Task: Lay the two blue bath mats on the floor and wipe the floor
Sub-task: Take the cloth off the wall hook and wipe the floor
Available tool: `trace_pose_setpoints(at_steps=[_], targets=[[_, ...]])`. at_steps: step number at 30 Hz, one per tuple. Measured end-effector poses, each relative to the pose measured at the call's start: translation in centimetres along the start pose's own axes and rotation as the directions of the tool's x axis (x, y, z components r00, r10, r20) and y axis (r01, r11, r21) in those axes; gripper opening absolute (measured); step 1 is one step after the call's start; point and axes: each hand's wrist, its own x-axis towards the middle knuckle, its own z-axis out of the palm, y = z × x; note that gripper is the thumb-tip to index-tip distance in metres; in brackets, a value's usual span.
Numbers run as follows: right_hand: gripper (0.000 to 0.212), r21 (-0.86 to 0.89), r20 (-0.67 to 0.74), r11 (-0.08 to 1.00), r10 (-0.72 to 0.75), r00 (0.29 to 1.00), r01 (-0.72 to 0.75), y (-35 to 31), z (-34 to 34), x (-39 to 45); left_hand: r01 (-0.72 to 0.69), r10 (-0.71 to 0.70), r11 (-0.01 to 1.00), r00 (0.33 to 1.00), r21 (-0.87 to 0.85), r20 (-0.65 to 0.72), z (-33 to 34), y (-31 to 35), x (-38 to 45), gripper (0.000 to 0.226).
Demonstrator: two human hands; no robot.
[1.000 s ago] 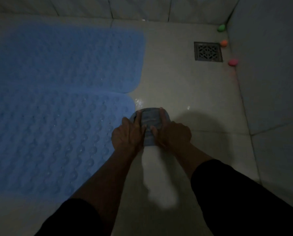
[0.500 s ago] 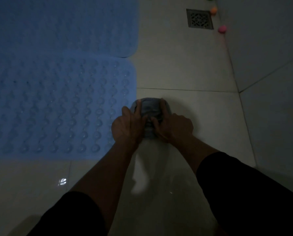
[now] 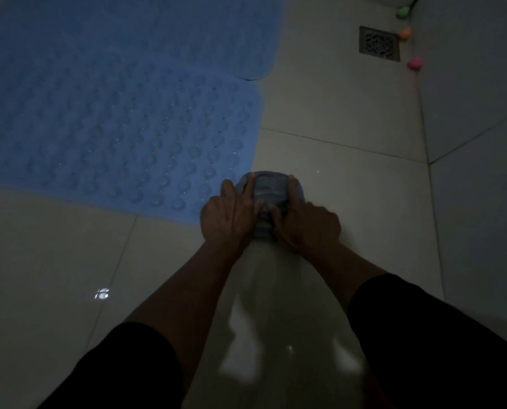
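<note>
Two blue bath mats lie flat on the pale tiled floor, the near mat [image 3: 113,137] overlapping the edge of the far mat [image 3: 128,33]. A bunched grey-blue cloth [image 3: 268,184] sits on the floor just right of the near mat's near right corner. My left hand [image 3: 227,216] presses on the cloth's left side with its fingers stretched forward. On the right side, my right hand [image 3: 308,225] grips the cloth with one finger extended and the others curled into the folds. Both hands cover the cloth's near part.
A square metal floor drain [image 3: 379,43] sits at the far right. A green [image 3: 403,11], an orange [image 3: 405,33] and a pink [image 3: 415,63] small object lie along the tiled wall [image 3: 476,113] on the right. Bare glossy tiles [image 3: 54,276] show light reflections.
Both hands and the cloth have slid back toward me along the mats' right edge, from beside the overlap to the near mat's near corner. The grip looks unchanged.
</note>
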Motion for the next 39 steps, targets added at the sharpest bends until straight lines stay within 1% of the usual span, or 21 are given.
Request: trace_pose_setpoints(at_steps=[6,10,12,15,16,17,18,21,23,24,26,28,30,34,37,39], targets=[[0.078,0.022,0.047,0.997,-0.074,0.996,0.073,0.4,1.6,-5.2,0.068,-0.066,0.997,0.996,-0.03,0.057,0.2,-0.1,-6.1,0.064],[0.078,-0.014,0.06,0.994,-0.107,0.992,0.108,0.3,1.7,-6.3,0.138,-0.133,0.989,0.986,-0.045,0.101,0.4,0.1,-8.4,0.064],[0.078,-0.056,0.039,0.986,-0.157,0.987,0.159,0.2,2.0,-6.8,0.192,-0.183,0.979,0.975,-0.063,0.125,0.3,0.1,-9.6,0.064],[0.076,-0.091,-0.04,0.965,-0.251,0.967,0.247,-0.2,2.1,-7.9,0.293,-0.269,0.945,0.949,-0.147,0.162,0.5,-0.1,-11.7,0.066],[0.074,-0.103,-0.094,0.956,-0.285,0.954,0.276,-0.4,2.3,-8.0,0.335,-0.304,0.925,0.936,-0.178,0.178,0.5,-0.2,-12.4,0.067],[0.07,-0.135,-0.172,0.936,-0.346,0.922,0.326,-0.7,2.6,-8.0,0.377,-0.341,0.904,0.92,-0.201,0.191,0.7,-0.4,-13.1,0.068],[0.068,-0.154,-0.214,0.919,-0.39,0.895,0.364,-1.0,2.9,-8.1,0.419,-0.379,0.883,0.903,-0.214,0.203,0.8,-0.5,-13.8,0.069],[0.065,-0.199,-0.291,0.843,-0.538,0.791,0.501,-2.1,3.9,-7.0,0.515,-0.473,0.823,0.855,-0.242,0.211,1.0,-0.8,-15.2,0.071],[0.063,-0.242,-0.346,0.796,-0.606,0.717,0.556,-2.8,3.9,-6.2,0.571,-0.53,0.769,0.821,-0.286,0.215,0.6,-1.1,-15.4,0.069],[0.062,-0.257,-0.354,0.777,-0.628,0.693,0.574,-3.2,3.8,-5.8,0.595,-0.552,0.744,0.804,-0.305,0.222,0.4,-1.3,-15.3,0.069],[0.063,-0.267,-0.331,0.738,-0.675,0.66,0.62,-4.0,3.8,-5.1,0.63,-0.583,0.706,0.776,-0.324,0.24,0.1,-1.7,-15.1,0.069],[0.064,-0.275,-0.301,0.702,-0.712,0.634,0.657,-4.7,4.1,-4.4,0.645,-0.596,0.686,0.764,-0.336,0.249,-0.1,-2.0,-14.9,0.07],[0.065,-0.261,-0.28,0.675,-0.738,0.615,0.691,-5.4,4.2,-3.5,0.64,-0.594,0.693,0.768,-0.332,0.241,0.0,-2.6,-14.7,0.07],[0.068,-0.286,-0.211,0.638,-0.77,0.602,0.715,-7.3,4.0,-2.7,0.631,-0.594,0.719,0.776,-0.292,0.213,0.0,-4.6,-15.0,0.069],[0.069,-0.291,-0.171,0.598,-0.801,0.574,0.747,-9.8,3.7,-2.4,0.656,-0.616,0.698,0.754,-0.285,0.228,0.3,-6.6,-15.1,0.069],[0.068,-0.298,-0.165,0.571,-0.82,0.547,0.765,-11.6,3.7,-2.4,0.675,-0.652,0.68,0.735,-0.285,0.186,0.7,-8.1,-15.0,0.068]])
